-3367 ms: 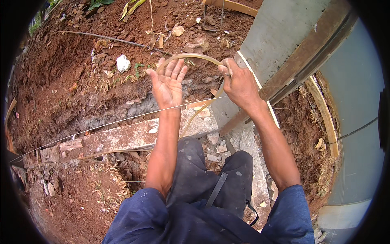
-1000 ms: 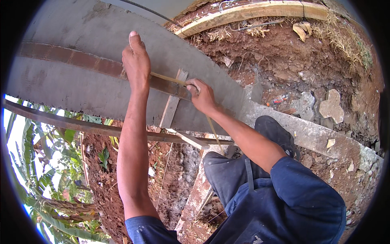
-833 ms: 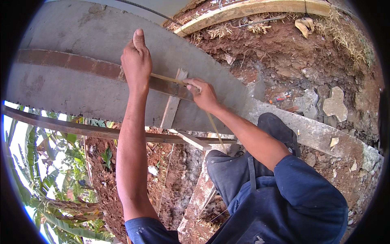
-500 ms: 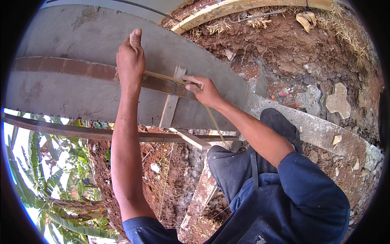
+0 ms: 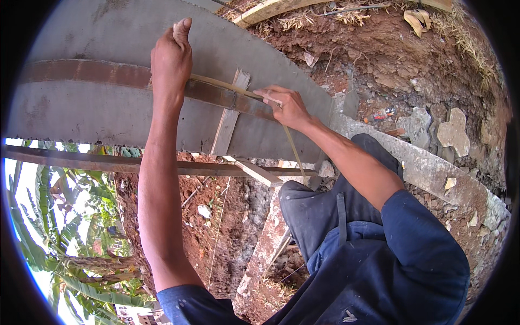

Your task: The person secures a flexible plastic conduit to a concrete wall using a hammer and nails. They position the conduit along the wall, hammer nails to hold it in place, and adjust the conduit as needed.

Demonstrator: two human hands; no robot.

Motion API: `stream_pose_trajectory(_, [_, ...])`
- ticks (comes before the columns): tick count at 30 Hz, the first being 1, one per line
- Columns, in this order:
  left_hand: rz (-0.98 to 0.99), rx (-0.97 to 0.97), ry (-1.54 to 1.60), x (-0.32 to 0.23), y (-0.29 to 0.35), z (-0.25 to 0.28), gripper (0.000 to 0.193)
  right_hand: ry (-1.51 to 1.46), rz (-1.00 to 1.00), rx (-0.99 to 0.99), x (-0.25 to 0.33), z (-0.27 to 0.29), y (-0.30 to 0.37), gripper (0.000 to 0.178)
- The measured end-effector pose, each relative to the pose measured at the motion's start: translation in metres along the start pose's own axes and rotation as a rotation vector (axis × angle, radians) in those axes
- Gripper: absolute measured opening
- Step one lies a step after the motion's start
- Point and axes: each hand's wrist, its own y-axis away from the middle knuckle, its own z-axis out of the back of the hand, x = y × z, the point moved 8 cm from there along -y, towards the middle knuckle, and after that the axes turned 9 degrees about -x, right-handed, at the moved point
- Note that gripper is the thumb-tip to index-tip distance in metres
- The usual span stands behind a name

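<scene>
A thin yellowish measuring tape runs along the upper edge of a long brown bar, which lies across a smooth grey cement surface. My left hand is closed at the tape's left end, against the bar, thumb sticking up. Farther right, my right hand pinches the tape near the bar's right end. A pale, thin length shows between its fingers; I cannot tell whether it is tape or a pencil. Past this hand the tape hangs down toward my knee. A wooden slat crosses under the bar between my hands.
A second long bar runs along the near side of the cement, with a short wood piece against it. Rough reddish earth and broken stones lie to the right. Green plants stand at lower left.
My right hand has shifted right along the bar, away from my left hand. The view has moved slightly, so the cement and bars sit higher. My left hand keeps its place on the bar.
</scene>
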Motion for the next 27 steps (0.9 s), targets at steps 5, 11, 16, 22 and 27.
stream_pose_trajectory(5, [-0.02, -0.046, -0.017, -0.001, 0.002, 0.002, 0.063, 0.042, 0.029, 0.125, -0.001, 0.002, -0.019, 0.036])
stream_pose_trajectory(11, [-0.054, -0.072, -0.062, 0.0, -0.002, 0.0, 0.059, -0.156, -0.269, 0.082, -0.011, -0.008, 0.001, 0.027])
stream_pose_trajectory(16, [0.002, -0.069, -0.013, 0.006, -0.001, 0.004, 0.062, -0.251, -0.359, -0.011, -0.014, -0.009, 0.009, 0.024])
stream_pose_trajectory(22, [0.177, -0.076, 0.228, 0.011, 0.004, 0.013, 0.058, -0.272, -0.359, -0.087, -0.013, -0.008, 0.015, 0.023])
stream_pose_trajectory(27, [-0.202, -0.26, -0.153, -0.007, 0.01, 0.017, 0.044, -0.19, -0.272, -0.083, -0.002, -0.009, 0.015, 0.023])
